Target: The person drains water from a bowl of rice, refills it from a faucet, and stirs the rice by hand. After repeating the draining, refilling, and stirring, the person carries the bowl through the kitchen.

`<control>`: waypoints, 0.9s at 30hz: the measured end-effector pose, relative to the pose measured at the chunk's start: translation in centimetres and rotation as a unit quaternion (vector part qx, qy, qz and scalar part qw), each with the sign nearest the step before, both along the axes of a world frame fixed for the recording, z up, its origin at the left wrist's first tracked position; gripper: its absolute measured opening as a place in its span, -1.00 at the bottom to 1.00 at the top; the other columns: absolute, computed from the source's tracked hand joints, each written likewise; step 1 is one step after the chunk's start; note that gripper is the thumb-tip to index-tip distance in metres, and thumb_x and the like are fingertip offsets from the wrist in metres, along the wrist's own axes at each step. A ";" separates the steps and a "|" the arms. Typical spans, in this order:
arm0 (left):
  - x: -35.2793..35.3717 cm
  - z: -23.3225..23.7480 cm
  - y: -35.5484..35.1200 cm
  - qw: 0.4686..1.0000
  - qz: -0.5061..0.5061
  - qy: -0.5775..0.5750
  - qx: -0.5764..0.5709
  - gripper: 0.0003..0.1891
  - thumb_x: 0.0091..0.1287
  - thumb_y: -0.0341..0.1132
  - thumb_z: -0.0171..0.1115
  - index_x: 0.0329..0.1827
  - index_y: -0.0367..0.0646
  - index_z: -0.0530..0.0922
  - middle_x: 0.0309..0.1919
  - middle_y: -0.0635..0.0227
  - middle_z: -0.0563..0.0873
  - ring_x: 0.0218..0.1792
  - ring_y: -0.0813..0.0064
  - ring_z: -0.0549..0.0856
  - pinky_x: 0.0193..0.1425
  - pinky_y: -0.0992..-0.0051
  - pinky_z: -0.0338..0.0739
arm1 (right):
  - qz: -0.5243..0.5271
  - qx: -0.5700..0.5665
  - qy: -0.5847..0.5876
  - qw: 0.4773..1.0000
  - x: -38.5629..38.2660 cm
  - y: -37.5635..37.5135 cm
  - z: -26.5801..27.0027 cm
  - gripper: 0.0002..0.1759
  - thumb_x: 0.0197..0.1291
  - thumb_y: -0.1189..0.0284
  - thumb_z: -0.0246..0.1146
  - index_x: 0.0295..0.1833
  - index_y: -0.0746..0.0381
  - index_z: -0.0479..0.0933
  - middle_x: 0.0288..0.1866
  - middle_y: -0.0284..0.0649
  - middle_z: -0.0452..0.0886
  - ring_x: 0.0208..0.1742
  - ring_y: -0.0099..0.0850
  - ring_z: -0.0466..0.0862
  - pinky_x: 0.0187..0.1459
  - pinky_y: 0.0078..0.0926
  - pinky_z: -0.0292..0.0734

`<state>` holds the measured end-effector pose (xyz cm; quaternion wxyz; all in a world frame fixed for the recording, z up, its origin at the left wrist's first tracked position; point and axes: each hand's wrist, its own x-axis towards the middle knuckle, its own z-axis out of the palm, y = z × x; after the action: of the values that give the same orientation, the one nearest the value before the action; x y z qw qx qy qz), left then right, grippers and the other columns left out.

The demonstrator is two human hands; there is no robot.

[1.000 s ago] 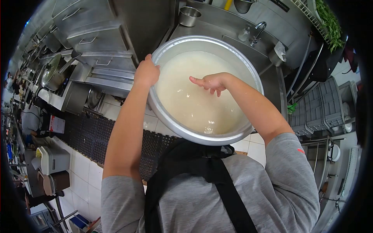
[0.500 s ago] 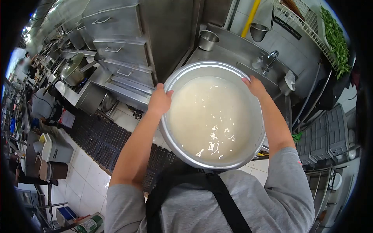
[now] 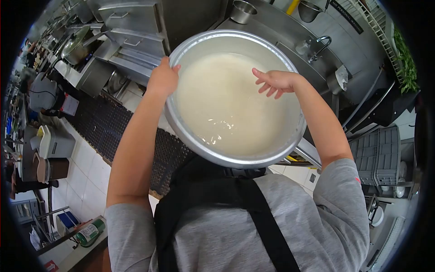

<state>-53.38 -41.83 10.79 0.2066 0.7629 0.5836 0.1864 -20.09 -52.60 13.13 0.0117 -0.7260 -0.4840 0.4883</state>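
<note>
A wide aluminium pot [image 3: 290,149] full of cloudy, off-white liquid [image 3: 217,95] is right in front of my body. My left hand [image 3: 163,80] grips its rim on the left, with the thumb over the inner edge. Off the rim on the opposite side, my right hand [image 3: 277,82] hovers over the liquid with its fingers spread, holding nothing. Whatever lies below the surface is hidden by the cloudiness. What supports the pot from beneath cannot be seen.
Beyond the pot is a steel sink counter with a faucet [image 3: 321,47] and a small metal pot [image 3: 243,12]. Steel drawers [image 3: 131,41] and a stove pot [image 3: 77,47] are on the left. Grey crates [image 3: 376,154] stand at right. A black mat [image 3: 113,131] covers part of the floor.
My right hand has let go of the rim and moved inward over the liquid, fingers spread. The pot appears higher and further left in view; my left hand keeps its grip.
</note>
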 end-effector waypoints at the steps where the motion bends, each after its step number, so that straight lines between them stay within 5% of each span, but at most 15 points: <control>1: 0.0 0.0 0.0 1.000 0.004 0.010 0.002 -0.43 0.46 -0.13 0.08 0.39 -0.34 0.28 0.09 -0.28 0.62 0.16 -0.19 0.60 0.26 0.06 0.47 | 0.011 -0.073 -0.002 0.997 -0.5 -0.4 0.0 0.32 0.06 -0.61 -0.31 0.53 0.36 0.13 0.46 0.21 0.29 0.40 0.12 0.41 0.32 0.07 0.39; 2: 0.0 0.0 0.1 1.000 0.005 0.010 -0.001 -0.43 0.46 -0.13 0.08 0.39 -0.34 0.28 0.09 -0.28 0.62 0.16 -0.19 0.60 0.26 0.06 0.47 | 0.030 -0.101 0.009 0.994 -0.5 -0.6 -0.1 0.42 -0.04 -0.66 -0.35 0.59 0.37 -0.08 0.53 0.28 0.13 0.49 0.25 0.24 0.37 0.17 0.29; 12: 0.5 0.9 0.1 0.999 -0.002 0.049 -0.022 -0.45 0.48 -0.11 0.06 0.34 -0.36 0.29 0.10 -0.25 0.62 0.18 -0.15 0.59 0.27 0.08 0.49 | -0.052 -0.092 0.073 0.992 0.2 -1.3 -3.7 0.46 -0.07 -0.67 -0.34 0.60 0.38 -0.22 0.60 0.34 -0.18 0.57 0.29 0.01 0.40 0.37 0.07; 17: 0.5 0.9 0.2 0.999 -0.004 0.052 -0.014 -0.46 0.49 -0.12 0.05 0.35 -0.37 0.28 0.09 -0.26 0.62 0.18 -0.16 0.60 0.27 0.08 0.49 | 0.007 -0.053 -0.033 0.998 -3.0 -0.9 -1.6 0.37 0.03 -0.63 -0.33 0.59 0.36 -0.09 0.56 0.25 0.07 0.55 0.15 0.17 0.42 0.16 0.20; 19: 0.5 0.8 0.3 0.999 -0.006 0.045 -0.013 -0.46 0.49 -0.12 0.05 0.35 -0.36 0.28 0.10 -0.26 0.61 0.18 -0.16 0.59 0.27 0.08 0.48 | 0.067 0.004 -0.010 0.998 -5.8 -0.2 -1.1 0.33 0.07 -0.61 -0.31 0.56 0.38 0.05 0.54 0.25 0.13 0.50 0.16 0.26 0.35 0.24 0.27; 21: 0.6 0.7 0.4 0.999 -0.004 0.042 -0.015 -0.46 0.49 -0.13 0.05 0.36 -0.36 0.28 0.10 -0.25 0.61 0.18 -0.16 0.59 0.27 0.08 0.48 | 0.129 0.051 0.041 0.989 -10.7 0.0 0.6 0.16 0.23 -0.49 -0.29 0.51 0.35 0.21 0.52 0.17 0.22 0.51 0.07 0.28 0.41 0.06 0.24; 25: 0.7 1.1 -0.2 0.999 0.005 0.038 -0.022 -0.47 0.48 -0.13 0.06 0.35 -0.34 0.29 0.09 -0.25 0.62 0.18 -0.16 0.60 0.27 0.08 0.48 | 0.262 0.112 0.018 0.958 -17.3 3.5 -4.6 -0.04 0.37 -0.32 -0.19 0.46 0.31 0.32 0.51 0.03 0.30 0.52 -0.06 0.28 0.50 -0.24 0.10; 27: 0.5 1.2 -0.6 0.999 0.009 0.039 -0.022 -0.48 0.48 -0.14 0.06 0.33 -0.34 0.29 0.08 -0.25 0.62 0.17 -0.16 0.60 0.26 0.07 0.49 | 0.285 0.113 -0.007 0.952 -17.9 4.5 -5.4 -0.06 0.37 -0.31 -0.15 0.48 0.28 0.29 0.52 0.02 0.29 0.52 -0.07 0.29 0.48 -0.18 0.14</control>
<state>-52.85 -42.47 11.95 0.1986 0.7597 0.6018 0.1459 -38.02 -48.11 7.71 -0.0494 -0.5551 -0.7229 0.4085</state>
